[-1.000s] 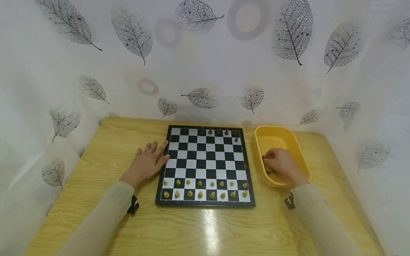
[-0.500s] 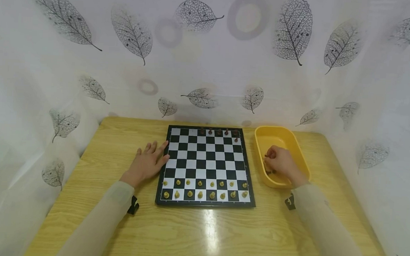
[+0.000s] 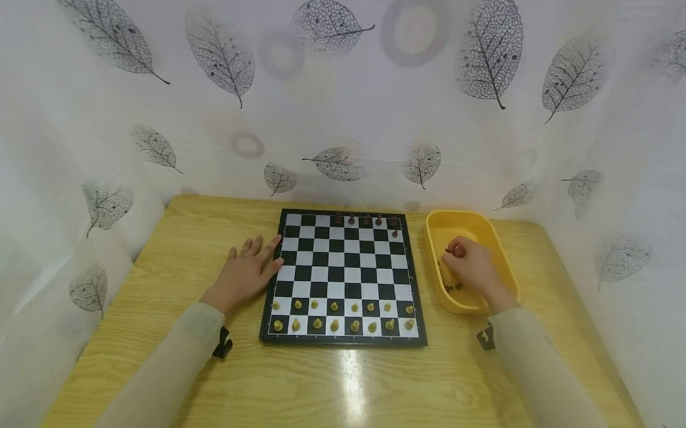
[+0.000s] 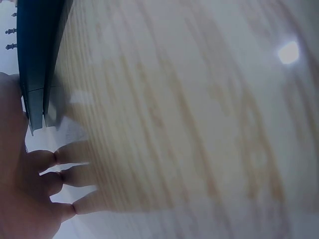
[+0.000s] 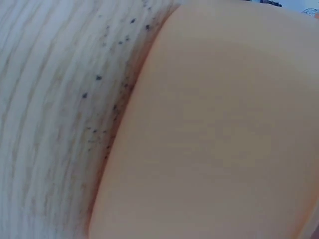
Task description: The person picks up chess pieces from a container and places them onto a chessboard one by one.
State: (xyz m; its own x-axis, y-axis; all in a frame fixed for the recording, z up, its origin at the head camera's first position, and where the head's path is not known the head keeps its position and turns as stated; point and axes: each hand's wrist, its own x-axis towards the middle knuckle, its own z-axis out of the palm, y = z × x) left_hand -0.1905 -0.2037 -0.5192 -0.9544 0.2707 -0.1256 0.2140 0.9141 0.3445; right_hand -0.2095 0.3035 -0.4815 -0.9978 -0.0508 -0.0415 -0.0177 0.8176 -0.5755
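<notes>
My left hand (image 3: 241,276) lies spread on the table, its index finger and thumb at the left edge of the chessboard (image 3: 335,274). In the left wrist view, the same hand (image 4: 25,194) is beside the board's dark side (image 4: 37,59). Over the yellow tray (image 3: 506,268), my right hand (image 3: 474,266) pinches a small dark chess piece (image 3: 448,250) between thumb and fingertips. Fingers hide much of that piece. Several dark pieces (image 3: 454,287) lie on the tray floor below the hand. The tray's outer wall (image 5: 199,129) fills most of the right wrist view.
Two rows of yellow chess pieces (image 3: 334,325) stand along the board's near side. Several dark red pieces (image 3: 368,220) stand at its far right. The wooden table (image 3: 287,392) ends at a leaf-patterned curtain (image 3: 349,98). Dark specks (image 5: 98,77) dot the table beside the tray.
My right hand has lifted slightly within the tray, the dark piece at its fingertips, and uncovered more of the pieces below. The left hand has stayed still.
</notes>
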